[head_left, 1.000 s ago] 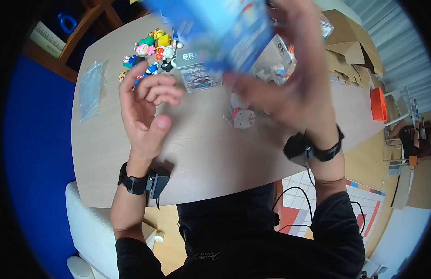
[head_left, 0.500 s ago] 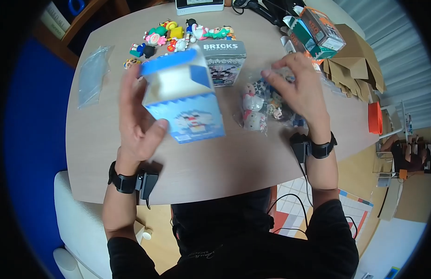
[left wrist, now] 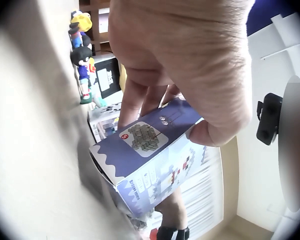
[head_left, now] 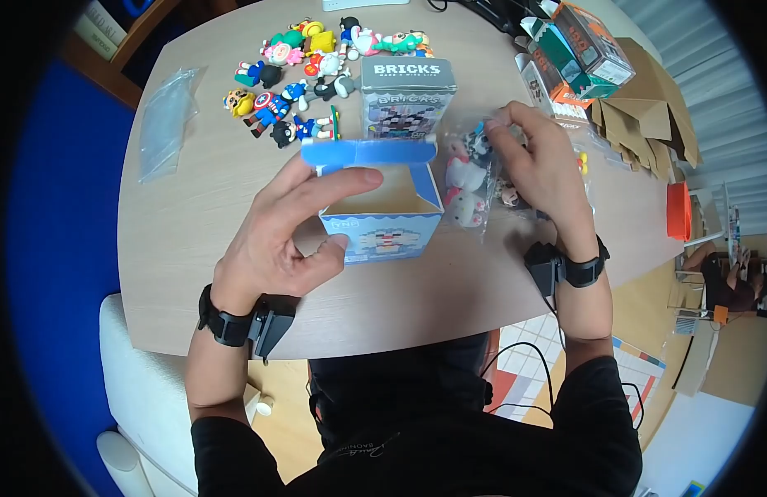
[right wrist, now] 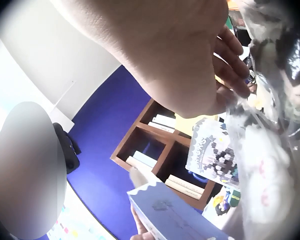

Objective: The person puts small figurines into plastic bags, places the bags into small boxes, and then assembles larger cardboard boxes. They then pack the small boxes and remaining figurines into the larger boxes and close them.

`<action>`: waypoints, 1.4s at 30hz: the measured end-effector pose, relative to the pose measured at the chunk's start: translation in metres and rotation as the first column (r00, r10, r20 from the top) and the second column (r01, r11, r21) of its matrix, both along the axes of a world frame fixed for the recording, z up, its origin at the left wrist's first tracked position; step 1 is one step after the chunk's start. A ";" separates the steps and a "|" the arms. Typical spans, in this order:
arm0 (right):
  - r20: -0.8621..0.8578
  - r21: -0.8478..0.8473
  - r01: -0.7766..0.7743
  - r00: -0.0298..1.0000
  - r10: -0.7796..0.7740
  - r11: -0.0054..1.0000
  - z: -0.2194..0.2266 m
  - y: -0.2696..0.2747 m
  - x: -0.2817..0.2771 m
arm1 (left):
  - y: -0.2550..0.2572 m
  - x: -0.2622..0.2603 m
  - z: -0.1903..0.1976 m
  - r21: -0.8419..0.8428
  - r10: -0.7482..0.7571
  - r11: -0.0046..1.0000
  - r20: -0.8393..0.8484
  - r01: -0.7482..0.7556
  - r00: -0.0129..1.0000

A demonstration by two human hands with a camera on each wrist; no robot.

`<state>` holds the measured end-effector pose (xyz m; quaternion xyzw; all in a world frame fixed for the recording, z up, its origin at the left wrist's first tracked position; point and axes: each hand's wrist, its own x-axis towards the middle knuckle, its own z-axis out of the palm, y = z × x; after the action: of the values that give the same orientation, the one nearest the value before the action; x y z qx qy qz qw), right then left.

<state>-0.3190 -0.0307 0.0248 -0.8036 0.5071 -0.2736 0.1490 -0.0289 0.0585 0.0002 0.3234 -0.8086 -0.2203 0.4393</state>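
Observation:
My left hand (head_left: 271, 228) grips a small blue cardboard box (head_left: 391, 236), its thumb on the picture side and its fingers across the top opening. The flap stands up and the box's cream inside shows. A brick-model picture covers the side seen in the left wrist view, where the thumb (left wrist: 202, 135) presses near the edge. To the right, my right hand (head_left: 549, 161) pinches the top of a clear plastic bag (head_left: 466, 207) holding white and pink figures. More bagged figures lie partly hidden beneath that hand.
A grey BRICKS box (head_left: 408, 99) stands just behind the blue box. Several loose toy figures (head_left: 321, 65) lie at the back left, with a flat clear bag (head_left: 166, 124) farther left. Opened boxes (head_left: 594, 50) and folded cardboard (head_left: 648, 108) sit at the back right.
The blue box came down from close to the head camera, where my right hand was, into my left hand, then shifted right. My right hand lowered to the bagged figures and took hold of one bag.

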 end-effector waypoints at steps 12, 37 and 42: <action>0.767 0.146 -0.135 0.641 -0.026 0.980 0.016 -0.007 -0.018 | 0.005 -0.001 -0.013 0.343 0.182 0.932 -0.173 -0.114 0.968; 0.672 -0.060 -0.463 0.637 0.379 0.884 0.058 0.023 0.046 | 0.001 -0.002 -0.009 0.228 0.137 0.966 -0.050 -0.122 0.989; 0.493 0.058 -0.411 0.804 0.332 0.910 0.061 0.034 0.050 | 0.001 -0.003 -0.006 0.279 0.147 0.952 -0.055 -0.126 0.988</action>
<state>-0.2688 0.0033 0.0856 -0.7812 0.3078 -0.3845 0.3836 -0.0314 0.0600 -0.0058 0.4277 -0.7289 -0.3116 0.4344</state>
